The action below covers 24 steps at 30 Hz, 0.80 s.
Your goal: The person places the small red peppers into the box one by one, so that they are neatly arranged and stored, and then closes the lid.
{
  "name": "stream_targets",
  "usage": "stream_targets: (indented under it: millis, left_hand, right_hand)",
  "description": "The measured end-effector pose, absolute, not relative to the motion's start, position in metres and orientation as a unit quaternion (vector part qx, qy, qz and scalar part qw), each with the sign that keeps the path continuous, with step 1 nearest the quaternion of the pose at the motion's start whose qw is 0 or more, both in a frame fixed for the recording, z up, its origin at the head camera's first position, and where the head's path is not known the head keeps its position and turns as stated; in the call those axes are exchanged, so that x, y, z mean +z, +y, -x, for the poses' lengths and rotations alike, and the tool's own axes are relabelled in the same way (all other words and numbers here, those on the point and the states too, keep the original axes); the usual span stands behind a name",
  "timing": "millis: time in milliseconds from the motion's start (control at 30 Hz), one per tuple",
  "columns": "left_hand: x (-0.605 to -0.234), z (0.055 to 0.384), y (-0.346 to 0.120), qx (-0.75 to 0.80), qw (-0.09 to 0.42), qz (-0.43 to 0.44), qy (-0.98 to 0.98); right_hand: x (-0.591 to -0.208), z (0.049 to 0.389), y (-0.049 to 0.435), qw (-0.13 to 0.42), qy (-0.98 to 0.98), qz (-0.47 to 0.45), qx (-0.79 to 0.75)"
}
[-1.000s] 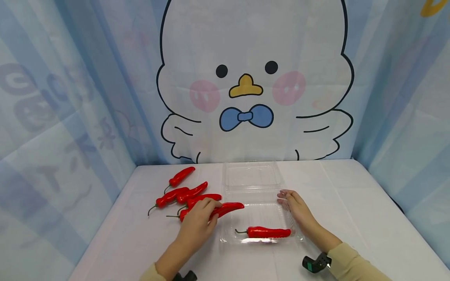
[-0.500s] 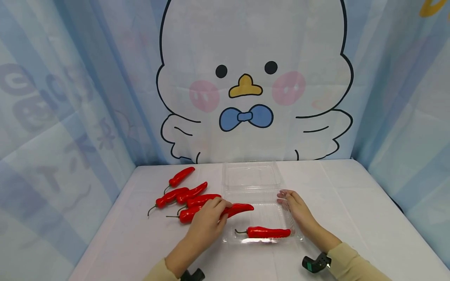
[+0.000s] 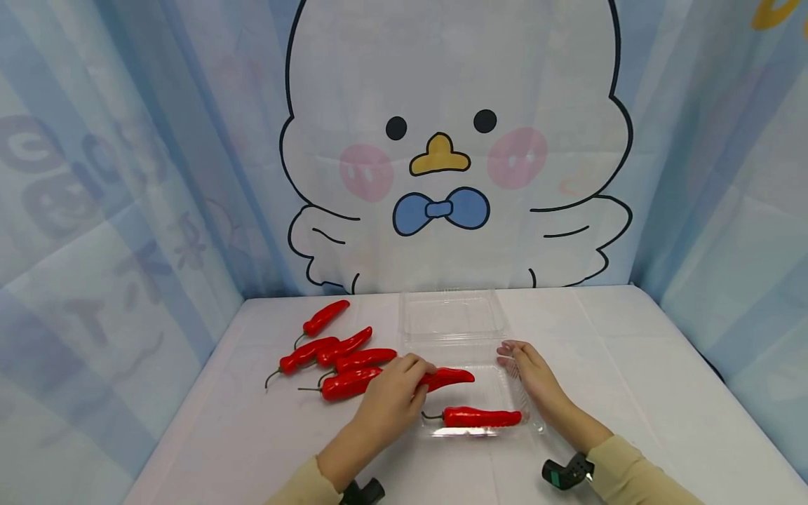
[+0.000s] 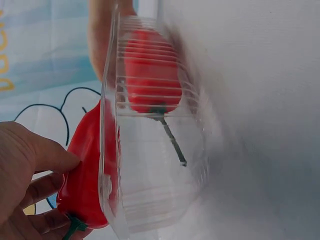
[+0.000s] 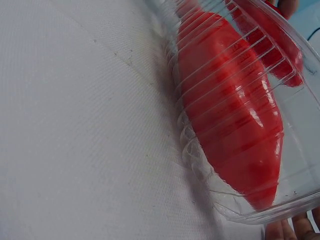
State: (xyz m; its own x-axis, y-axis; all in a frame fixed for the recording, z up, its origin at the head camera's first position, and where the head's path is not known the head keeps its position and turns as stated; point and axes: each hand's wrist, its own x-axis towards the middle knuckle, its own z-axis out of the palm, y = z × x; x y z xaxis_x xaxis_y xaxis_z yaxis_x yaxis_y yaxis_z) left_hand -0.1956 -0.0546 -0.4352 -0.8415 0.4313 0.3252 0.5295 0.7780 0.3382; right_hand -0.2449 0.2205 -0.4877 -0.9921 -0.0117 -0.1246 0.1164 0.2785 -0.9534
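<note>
My left hand (image 3: 394, 393) pinches a red chili pepper (image 3: 449, 377) between thumb and fingers, its tip pointing right over a clear plastic clamshell box (image 3: 499, 393). In the left wrist view, this pepper (image 4: 82, 175) overlaps the near rim of the box, stem end low. Another red chili pepper (image 3: 482, 417) lies inside along the front wall, stem to the left; ribbed plastic covers it in the right wrist view (image 5: 230, 110). Beside the box's right wall is my right hand (image 3: 536, 379), its fingers (image 5: 300, 227) extended at the rim and holding nothing.
Left of the box, several red chili peppers (image 3: 344, 386) lie loosely grouped on the white table (image 3: 240, 435). The box's lid (image 3: 451, 315) is folded back flat toward the rear. A printed curtain (image 3: 442, 252) hangs at the table's back edge.
My left hand has carried its chili pepper rightward, away from the group and over the box. My right hand stays at the box's right side.
</note>
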Motion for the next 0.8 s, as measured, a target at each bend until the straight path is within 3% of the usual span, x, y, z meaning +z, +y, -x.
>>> stream_targets:
  millis: [800]
  left_hand:
    - [-0.447,0.207,-0.019,-0.198,0.088,0.294,-0.931]
  right_hand:
    - [-0.486,0.245,0.220,0.057,0.798,-0.027,-0.600]
